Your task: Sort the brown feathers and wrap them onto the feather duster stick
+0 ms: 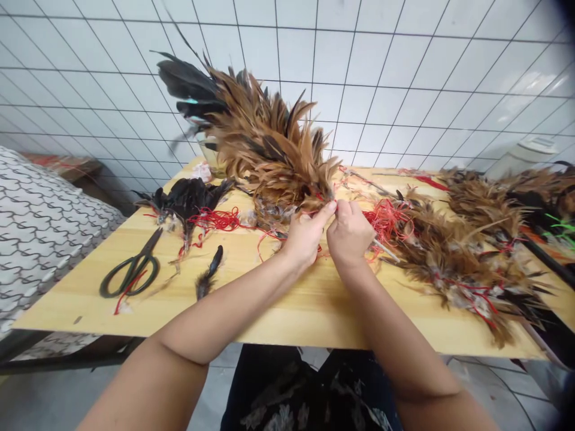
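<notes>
My left hand point(306, 234) and my right hand point(349, 233) meet at the middle of a wooden table point(287, 311). Both are closed in a pinch at the base of a big fan of brown feathers point(269, 149), which stands up and leans to the far left, with black feathers point(191, 90) at its tip. Red thread point(381, 216) is tangled around the base, just right of my right hand. My fingers press together on the quill ends and thread there.
Green-handled scissors point(132, 270) lie at the table's left. A black feather bundle point(186, 200) with red thread and a single loose black feather point(209, 276) lie near them. A long heap of brown feathers point(467, 251) covers the right side. A white gridded wall stands behind.
</notes>
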The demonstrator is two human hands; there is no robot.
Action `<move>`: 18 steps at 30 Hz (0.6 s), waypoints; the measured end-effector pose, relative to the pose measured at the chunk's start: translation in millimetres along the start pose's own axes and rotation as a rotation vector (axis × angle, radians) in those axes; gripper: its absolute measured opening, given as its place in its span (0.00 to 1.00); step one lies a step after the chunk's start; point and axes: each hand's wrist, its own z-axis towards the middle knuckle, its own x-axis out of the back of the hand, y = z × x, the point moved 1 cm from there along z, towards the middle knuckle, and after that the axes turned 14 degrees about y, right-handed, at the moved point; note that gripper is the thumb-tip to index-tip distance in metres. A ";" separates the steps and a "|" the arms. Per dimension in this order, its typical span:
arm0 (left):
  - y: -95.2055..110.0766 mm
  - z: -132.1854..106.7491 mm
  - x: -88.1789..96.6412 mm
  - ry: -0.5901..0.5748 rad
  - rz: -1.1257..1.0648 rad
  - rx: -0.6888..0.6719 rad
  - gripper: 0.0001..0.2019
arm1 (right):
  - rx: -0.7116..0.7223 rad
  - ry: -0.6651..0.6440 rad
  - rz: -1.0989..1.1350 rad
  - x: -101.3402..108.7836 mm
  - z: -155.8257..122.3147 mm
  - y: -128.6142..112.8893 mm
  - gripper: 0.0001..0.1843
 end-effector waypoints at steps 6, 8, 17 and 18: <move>5.6 4.5 9.8 0.112 0.074 0.003 0.11 | 0.152 0.051 -0.072 -3.0 -8.5 -11.7 0.20; 6.7 5.2 13.0 0.134 0.110 0.000 0.11 | 0.191 0.026 -0.067 -2.7 -11.2 -13.2 0.20; 16.0 17.9 24.8 0.032 0.248 -0.081 0.12 | -0.140 -0.208 0.246 9.3 -5.9 -15.8 0.15; 17.8 22.7 27.8 -0.009 0.262 -0.083 0.13 | -0.217 -0.294 0.381 10.3 -2.4 -11.5 0.13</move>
